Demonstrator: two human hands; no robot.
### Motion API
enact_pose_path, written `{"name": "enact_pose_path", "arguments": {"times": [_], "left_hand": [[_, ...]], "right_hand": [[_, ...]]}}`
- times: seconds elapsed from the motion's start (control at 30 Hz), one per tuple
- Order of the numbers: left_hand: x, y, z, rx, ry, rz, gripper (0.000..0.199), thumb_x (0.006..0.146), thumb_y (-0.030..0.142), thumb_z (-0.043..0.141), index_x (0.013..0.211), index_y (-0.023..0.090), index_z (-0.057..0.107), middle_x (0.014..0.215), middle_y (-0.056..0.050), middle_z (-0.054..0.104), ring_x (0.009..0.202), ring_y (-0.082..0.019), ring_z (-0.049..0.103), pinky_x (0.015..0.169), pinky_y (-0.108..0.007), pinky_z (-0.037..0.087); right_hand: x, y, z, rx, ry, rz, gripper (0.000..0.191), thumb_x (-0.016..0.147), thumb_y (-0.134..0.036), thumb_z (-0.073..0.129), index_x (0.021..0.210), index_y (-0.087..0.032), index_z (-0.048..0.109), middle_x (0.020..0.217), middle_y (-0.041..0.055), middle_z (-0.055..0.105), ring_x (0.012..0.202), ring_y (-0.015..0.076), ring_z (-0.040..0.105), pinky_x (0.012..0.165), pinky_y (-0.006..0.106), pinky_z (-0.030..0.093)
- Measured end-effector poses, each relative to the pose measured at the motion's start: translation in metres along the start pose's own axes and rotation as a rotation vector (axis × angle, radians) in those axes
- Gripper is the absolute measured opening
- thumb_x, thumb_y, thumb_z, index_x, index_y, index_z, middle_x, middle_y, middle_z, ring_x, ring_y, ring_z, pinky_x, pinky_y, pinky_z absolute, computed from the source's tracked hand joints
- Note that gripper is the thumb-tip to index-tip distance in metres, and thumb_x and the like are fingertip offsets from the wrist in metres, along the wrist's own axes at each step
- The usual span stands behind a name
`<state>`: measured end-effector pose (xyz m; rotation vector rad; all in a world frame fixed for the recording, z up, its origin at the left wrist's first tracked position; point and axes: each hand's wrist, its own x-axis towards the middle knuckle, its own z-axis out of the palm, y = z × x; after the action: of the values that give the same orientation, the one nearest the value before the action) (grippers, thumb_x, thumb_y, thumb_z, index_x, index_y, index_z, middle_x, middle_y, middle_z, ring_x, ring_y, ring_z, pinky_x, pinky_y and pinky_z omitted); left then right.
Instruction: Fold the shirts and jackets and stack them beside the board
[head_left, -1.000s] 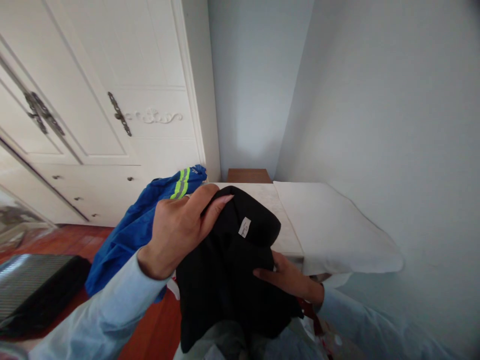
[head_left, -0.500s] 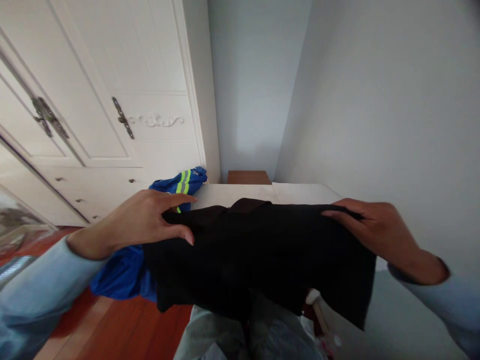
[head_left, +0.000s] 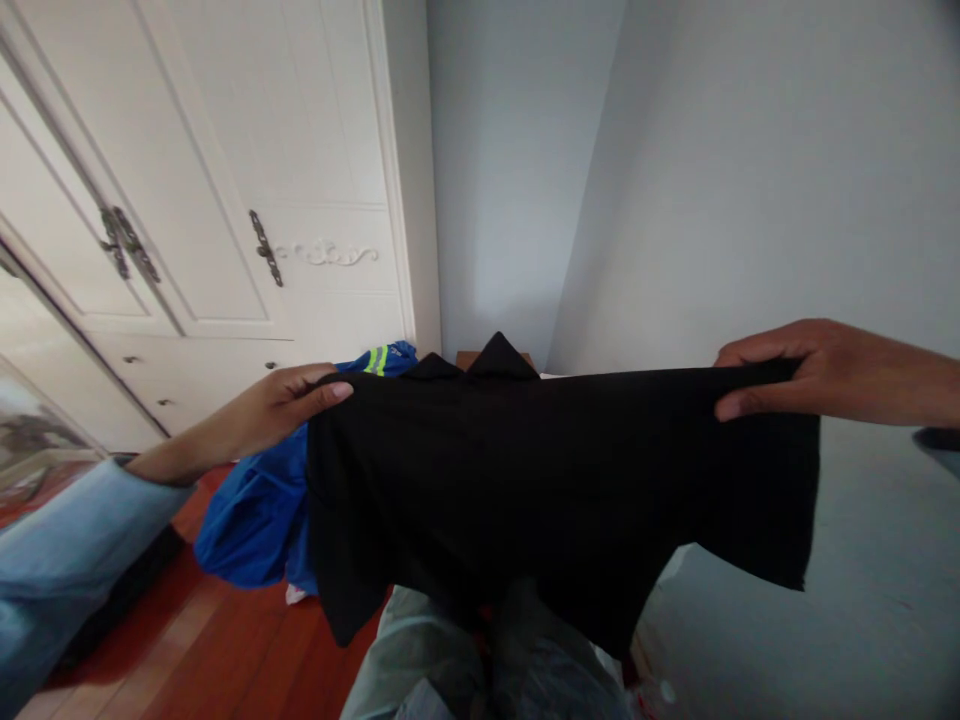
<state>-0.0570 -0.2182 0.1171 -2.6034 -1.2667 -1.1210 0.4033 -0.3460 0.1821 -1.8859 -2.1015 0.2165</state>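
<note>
A black collared shirt (head_left: 510, 480) hangs stretched out in front of me, its collar points standing up at the top middle and short sleeves drooping at both sides. My left hand (head_left: 300, 398) pinches its upper left edge between thumb and fingers. On the opposite side, my right hand (head_left: 780, 375) grips the top edge near the right sleeve. Behind the shirt's left side lies a blue garment (head_left: 251, 520) with yellow and grey reflective stripes, partly hidden.
A white wardrobe (head_left: 315, 150) with dark metal handles stands at the left. Grey walls (head_left: 750, 200) rise ahead and right. Reddish wood floor (head_left: 232, 650) shows below, beside my legs. A brown wooden piece (head_left: 466, 359) peeks out behind the collar.
Both hands have moved up, the right one also outward to the right. The shirt is raised and spread wider, with its collar now standing up. My left fingers have closed on the cloth.
</note>
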Motion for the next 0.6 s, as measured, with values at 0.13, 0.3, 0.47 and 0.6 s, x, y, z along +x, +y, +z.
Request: {"name": "enact_pose_path", "arguments": {"times": [0.13, 0.3, 0.47, 0.6], "left_hand": [[0.001, 0.007, -0.012, 0.085, -0.005, 0.014, 0.111, 0.076, 0.065, -0.019, 0.114, 0.012, 0.071, 0.07, 0.005, 0.059, 0.08, -0.006, 0.062, 0.07, -0.02, 0.04], [0.03, -0.018, -0.05, 0.302, -0.028, 0.062, 0.095, 0.083, 0.065, -0.002, 0.08, 0.002, 0.068, 0.052, 0.008, 0.035, 0.067, 0.001, 0.049, 0.071, -0.022, 0.034], [0.07, -0.057, -0.084, 0.234, -0.17, 0.097, 0.075, 0.06, 0.088, 0.053, 0.059, 0.015, 0.068, 0.045, 0.009, 0.04, 0.044, 0.0, 0.038, 0.047, -0.011, 0.028], [0.079, -0.075, -0.09, 0.284, -0.143, 0.143, 0.078, 0.053, 0.096, 0.052, 0.056, 0.019, 0.065, 0.048, 0.007, 0.041, 0.043, -0.003, 0.039, 0.046, -0.015, 0.034]], "right_hand": [[-0.001, -0.006, -0.013, 0.03, 0.126, 0.155, 0.041, 0.079, -0.058, 0.069, 0.076, -0.018, 0.076, 0.071, -0.0038, 0.072, 0.066, 0.0095, 0.064, 0.063, 0.028, 0.045], [0.002, -0.025, -0.032, 0.028, 0.486, 0.273, 0.041, 0.091, -0.052, 0.06, 0.088, -0.014, 0.074, 0.071, -0.0037, 0.07, 0.065, 0.0089, 0.061, 0.065, 0.034, 0.045], [0.005, -0.001, -0.064, 0.166, 0.443, 0.214, 0.058, 0.069, -0.079, 0.07, 0.078, -0.022, 0.071, 0.062, -0.0003, 0.067, 0.052, 0.0144, 0.06, 0.045, 0.03, 0.045], [-0.001, 0.044, -0.087, 0.128, 0.291, 0.202, 0.065, 0.051, -0.083, 0.077, 0.078, -0.024, 0.071, 0.065, 0.0009, 0.071, 0.053, 0.0182, 0.064, 0.045, 0.035, 0.052]]}}
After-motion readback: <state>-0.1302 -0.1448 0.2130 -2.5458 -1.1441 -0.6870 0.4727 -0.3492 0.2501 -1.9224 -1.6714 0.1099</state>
